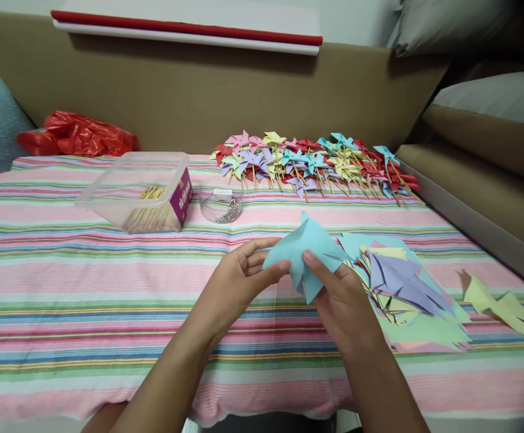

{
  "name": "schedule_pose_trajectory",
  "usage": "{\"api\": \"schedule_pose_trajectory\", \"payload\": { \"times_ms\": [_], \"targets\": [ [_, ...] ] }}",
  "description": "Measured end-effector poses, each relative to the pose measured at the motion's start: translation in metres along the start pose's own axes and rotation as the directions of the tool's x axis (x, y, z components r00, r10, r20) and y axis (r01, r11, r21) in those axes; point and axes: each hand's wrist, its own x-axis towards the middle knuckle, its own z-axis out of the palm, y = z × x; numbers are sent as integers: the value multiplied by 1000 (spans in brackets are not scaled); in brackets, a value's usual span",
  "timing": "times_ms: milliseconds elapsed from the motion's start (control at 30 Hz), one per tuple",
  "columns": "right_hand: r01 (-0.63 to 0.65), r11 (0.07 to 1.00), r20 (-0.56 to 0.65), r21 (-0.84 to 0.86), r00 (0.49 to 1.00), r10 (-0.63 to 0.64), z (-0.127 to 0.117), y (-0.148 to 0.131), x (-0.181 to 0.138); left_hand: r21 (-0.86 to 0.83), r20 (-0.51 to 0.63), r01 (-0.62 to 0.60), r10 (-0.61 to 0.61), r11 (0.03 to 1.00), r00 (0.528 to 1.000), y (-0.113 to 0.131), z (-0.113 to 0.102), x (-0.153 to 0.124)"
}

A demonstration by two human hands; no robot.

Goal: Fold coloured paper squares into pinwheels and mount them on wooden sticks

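Fingers of the left hand [239, 278] pinch the left side of a blue cut paper [301, 240] just left of the paper stack [399, 281]; the right hand [341, 294] pinches it near the middle, thumb on top, apparently to steady loose flaps. The paper stack probably lies close for reach, a yellow piece [496, 305] to its right.

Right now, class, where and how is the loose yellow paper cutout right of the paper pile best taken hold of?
Probably pinch the yellow paper cutout by its left flap, coming from the left: the flap seems to stand off the striped cloth, with a shadow beside it. The right hand, the nearer one, holds light-blue paper.
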Motion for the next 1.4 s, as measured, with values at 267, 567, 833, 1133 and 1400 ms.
{"api": "schedule_pose_trajectory", "payload": {
  "times_ms": [267, 567, 833, 1133, 1400],
  "targets": [
    [-155, 952, 152, 264, 981, 118, 3, -3, 0, -54, 102, -21, 26, 998, 994, -5, 3, 2],
    [-176, 942, 177, 287, 976, 128, 9, 1, -1, -67, 53, 16, -13, 998, 999, -7, 8, 2],
    [-69, 960, 18, 270, 998, 66, 15, 8, 1, -84, -32, -11, 9, 996, 999, -13, 20, 2],
    [-61, 944, -60, 323, 995, 85, 25, 16, -2, -187, -281, -83, 27, 979, 959, -29, 36, 2],
    [114, 985, -30, 132, 993, -111, 18, 13, -1, -256, -384, -88, -17, 963, 923, -22, 26, 3]
  ]
}}
